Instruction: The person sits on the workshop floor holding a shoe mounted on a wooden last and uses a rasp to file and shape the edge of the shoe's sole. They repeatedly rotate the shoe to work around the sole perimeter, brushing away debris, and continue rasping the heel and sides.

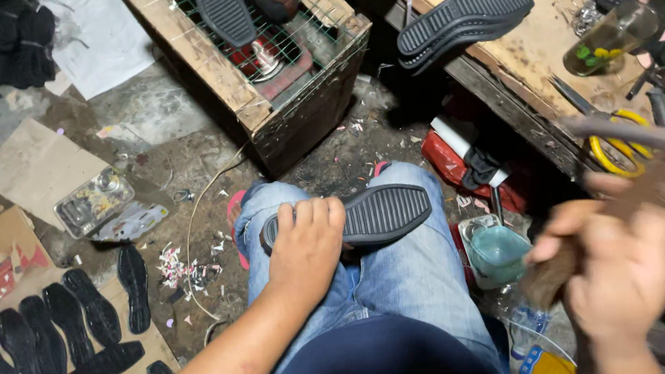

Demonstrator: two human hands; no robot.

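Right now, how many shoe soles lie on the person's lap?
1: a dark ridged sole lies across the knees, its end under the left hand. The blurred right hand holds a brush-like tool.

Shoemaking workshop: rubber soles (70,334), cluttered workbench (534,45).

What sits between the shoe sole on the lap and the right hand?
In the head view, only the blue jeans separate the shoe sole from the right hand.
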